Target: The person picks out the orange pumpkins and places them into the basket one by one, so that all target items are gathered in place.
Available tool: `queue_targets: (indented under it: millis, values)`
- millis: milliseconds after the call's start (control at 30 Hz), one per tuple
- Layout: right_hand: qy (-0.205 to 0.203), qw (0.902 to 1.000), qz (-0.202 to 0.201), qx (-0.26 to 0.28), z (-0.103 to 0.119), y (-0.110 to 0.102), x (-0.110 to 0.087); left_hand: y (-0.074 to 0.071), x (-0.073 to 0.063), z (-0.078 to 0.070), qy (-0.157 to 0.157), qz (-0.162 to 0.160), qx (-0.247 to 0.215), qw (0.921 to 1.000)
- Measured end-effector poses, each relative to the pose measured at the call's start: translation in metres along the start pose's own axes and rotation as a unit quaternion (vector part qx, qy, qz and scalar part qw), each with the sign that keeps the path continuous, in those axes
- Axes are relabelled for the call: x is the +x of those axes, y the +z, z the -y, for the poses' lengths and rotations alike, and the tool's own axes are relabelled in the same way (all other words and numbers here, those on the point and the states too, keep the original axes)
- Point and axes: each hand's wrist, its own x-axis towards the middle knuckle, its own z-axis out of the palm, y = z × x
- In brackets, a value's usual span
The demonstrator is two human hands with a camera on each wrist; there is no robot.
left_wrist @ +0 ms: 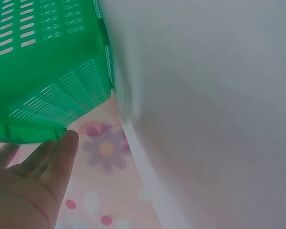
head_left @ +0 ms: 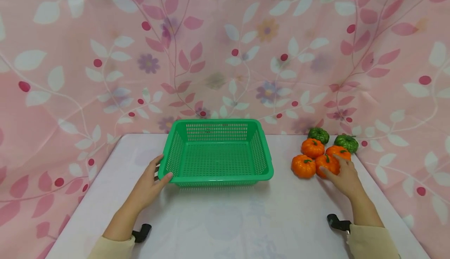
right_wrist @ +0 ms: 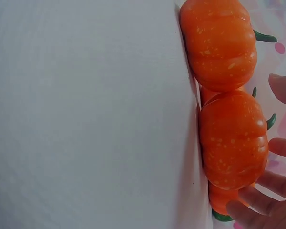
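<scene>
On table [head_left: 221, 220]: basket [head_left: 218, 179], mouth-up, long axis crosswise.
Left hand [head_left: 149, 186]: extended, rim [head_left: 169, 143] seemingly touched.
Right hand [head_left: 346, 177]: spread round pumpkin [head_left: 327, 165].
Head view only: interior [head_left: 216, 159].

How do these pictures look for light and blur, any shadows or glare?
Head view: fairly even light, a soft shadow under the green basket, small highlights on the orange pumpkins; left wrist: hazy overall, the flowered cloth looking soft; right wrist: dimmer, with a faint shadow on the white tabletop beside the pumpkins.
</scene>
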Motion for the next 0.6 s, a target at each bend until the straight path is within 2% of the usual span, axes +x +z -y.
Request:
queue_targets:
  millis: [167,433,600]
  values:
    - [0.011,0.9999,0.000,0.007,-0.0004,-0.0002,0.0001,0.0009,0.0003,-0.0012,-0.015,0.010,-0.027,0.9995]
    - [0.019,0.9997,-0.001,0.015,-0.0001,-0.0004,0.0013,0.0030,0.0009,-0.0016,-0.014,0.018,-0.032,0.9992]
    - [0.033,0.9992,0.007,0.023,-0.0001,-0.0005,0.0030,0.0025,0.0005,-0.0026,-0.016,0.023,-0.052,0.9982]
